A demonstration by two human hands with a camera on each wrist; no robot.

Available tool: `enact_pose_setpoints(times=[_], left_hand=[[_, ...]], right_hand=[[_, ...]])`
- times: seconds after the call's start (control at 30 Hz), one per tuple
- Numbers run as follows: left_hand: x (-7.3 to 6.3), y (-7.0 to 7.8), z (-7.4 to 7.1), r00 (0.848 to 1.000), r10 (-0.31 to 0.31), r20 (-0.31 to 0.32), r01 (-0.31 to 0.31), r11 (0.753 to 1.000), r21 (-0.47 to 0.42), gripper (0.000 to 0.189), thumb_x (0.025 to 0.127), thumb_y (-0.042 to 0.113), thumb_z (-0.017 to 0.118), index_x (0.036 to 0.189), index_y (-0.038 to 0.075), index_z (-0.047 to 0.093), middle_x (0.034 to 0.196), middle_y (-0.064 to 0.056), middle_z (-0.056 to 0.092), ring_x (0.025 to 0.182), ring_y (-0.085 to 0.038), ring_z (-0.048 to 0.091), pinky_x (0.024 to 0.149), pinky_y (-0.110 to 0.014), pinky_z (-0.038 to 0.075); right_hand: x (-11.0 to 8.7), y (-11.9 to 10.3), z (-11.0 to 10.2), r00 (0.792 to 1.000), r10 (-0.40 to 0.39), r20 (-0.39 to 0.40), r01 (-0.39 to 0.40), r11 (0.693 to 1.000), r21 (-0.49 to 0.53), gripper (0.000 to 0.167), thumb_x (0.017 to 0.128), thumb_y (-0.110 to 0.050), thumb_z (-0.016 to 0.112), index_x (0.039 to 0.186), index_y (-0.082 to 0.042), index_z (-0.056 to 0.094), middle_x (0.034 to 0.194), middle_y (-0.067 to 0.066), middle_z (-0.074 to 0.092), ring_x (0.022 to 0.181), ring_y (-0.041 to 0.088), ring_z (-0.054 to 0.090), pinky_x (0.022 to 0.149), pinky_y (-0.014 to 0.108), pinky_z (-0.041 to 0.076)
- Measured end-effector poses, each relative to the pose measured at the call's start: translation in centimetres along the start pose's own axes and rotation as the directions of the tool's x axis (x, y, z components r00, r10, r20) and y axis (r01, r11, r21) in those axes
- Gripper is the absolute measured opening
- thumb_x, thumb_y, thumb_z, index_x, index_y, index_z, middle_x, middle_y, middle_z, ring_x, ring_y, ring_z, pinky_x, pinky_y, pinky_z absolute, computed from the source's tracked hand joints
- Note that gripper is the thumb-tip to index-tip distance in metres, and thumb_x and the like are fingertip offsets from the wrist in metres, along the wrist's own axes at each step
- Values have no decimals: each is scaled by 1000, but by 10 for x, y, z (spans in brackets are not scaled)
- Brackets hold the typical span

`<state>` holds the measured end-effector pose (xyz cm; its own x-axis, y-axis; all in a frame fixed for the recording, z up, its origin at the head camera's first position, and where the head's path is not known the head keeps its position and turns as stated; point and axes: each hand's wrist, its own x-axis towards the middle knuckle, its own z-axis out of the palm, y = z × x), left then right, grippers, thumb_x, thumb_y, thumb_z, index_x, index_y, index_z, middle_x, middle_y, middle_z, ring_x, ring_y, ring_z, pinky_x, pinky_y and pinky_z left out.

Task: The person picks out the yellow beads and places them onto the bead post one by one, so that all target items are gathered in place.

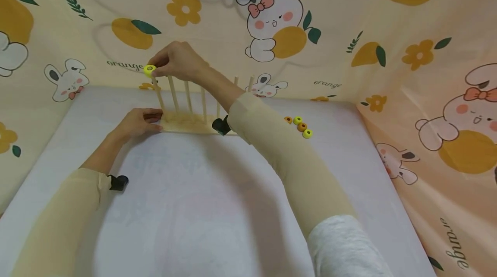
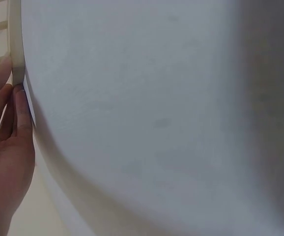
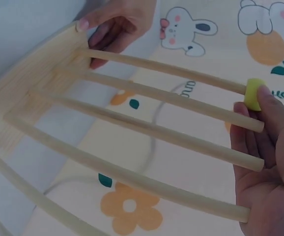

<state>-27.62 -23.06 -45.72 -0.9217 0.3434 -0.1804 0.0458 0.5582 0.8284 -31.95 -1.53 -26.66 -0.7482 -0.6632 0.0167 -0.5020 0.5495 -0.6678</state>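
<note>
My right hand (image 1: 179,62) pinches a yellow bead (image 3: 253,94) between thumb and fingers. The bead sits right at the top end of the leftmost peg (image 3: 166,70) of a wooden peg stand, whose flat base (image 1: 184,125) lies on the table. Several bare upright pegs (image 3: 132,125) stand in a row beside it, and some pass in front of my right palm in the right wrist view. My left hand (image 1: 136,125) grips the left end of the base, thumb on its edge. In the left wrist view, the left fingers (image 2: 23,110) are against the base's end.
To the right of the stand, several yellow and orange beads (image 1: 302,127) lie in a small group on the white table (image 1: 186,208). A printed cloth (image 1: 217,44) with rabbits and oranges rises behind and at both sides. My right forearm (image 1: 279,156) hides part of the stand's right end.
</note>
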Motion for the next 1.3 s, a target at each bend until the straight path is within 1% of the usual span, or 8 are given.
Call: enact_pose_setpoints(times=[0.23,0.43,0.53,0.7,0.97,1.07,1.23,1.3], left_hand=[[1,-2,-2,1000,6,-4,-6,1000,6,67,87,12,77,143,-9,46,141,-27,51,130,-38,50,95,-13,46],[1,1,-2,1000,-7,15,7,1000,13,68,88,13,76,144,-9,43,143,-28,49,132,-39,49,108,-31,44],[1,0,-2,1000,-10,29,10,1000,-2,69,89,11,76,145,-9,42,144,-28,47,132,-39,48,105,-23,45],[1,1,-2,999,-20,34,21,1000,-15,70,89,9,75,146,-11,39,145,-29,47,132,-39,48,87,-4,44],[1,3,-1,999,-31,28,31,1000,0,71,88,11,77,145,-10,41,144,-29,48,131,-39,49,86,-4,45],[2,4,0,1000,-26,17,25,1000,9,70,87,11,77,144,-10,42,142,-30,49,130,-39,50,92,-10,48],[3,4,3,1000,-9,-12,9,999,39,68,87,9,77,143,-10,43,144,-29,48,133,-39,48,109,-41,43],[3,2,5,1000,2,-12,-2,1000,27,69,86,8,77,143,-11,43,144,-29,48,133,-39,47,109,-42,43]], right_hand=[[0,0,1,999,42,8,-42,999,0,30,88,-24,77,116,-14,75,101,-6,76,93,4,68,81,14,52],[-1,-2,0,998,65,16,-66,997,29,30,88,-23,77,117,-14,75,102,-6,76,95,5,67,82,14,52],[-2,-2,0,997,78,21,-79,996,31,30,89,-23,76,118,-14,75,106,-7,75,97,4,67,82,13,52],[-3,0,-3,998,69,-13,-69,997,30,29,91,-25,74,118,-16,75,111,-8,74,97,3,67,83,13,52],[-11,5,-10,996,43,-82,-24,975,222,27,92,-20,72,117,-11,74,111,-5,74,93,4,69,84,17,55],[-15,6,-15,993,22,-114,8,967,255,27,92,-18,72,118,-9,74,111,-3,73,95,5,68,84,17,55],[-23,9,-23,988,-17,-154,58,963,264,28,92,-17,72,118,-6,73,111,-2,73,97,6,67,85,16,54],[-27,11,-25,987,-16,-160,60,961,271,29,92,-17,73,118,-6,73,109,-1,73,97,7,67,85,17,54]])
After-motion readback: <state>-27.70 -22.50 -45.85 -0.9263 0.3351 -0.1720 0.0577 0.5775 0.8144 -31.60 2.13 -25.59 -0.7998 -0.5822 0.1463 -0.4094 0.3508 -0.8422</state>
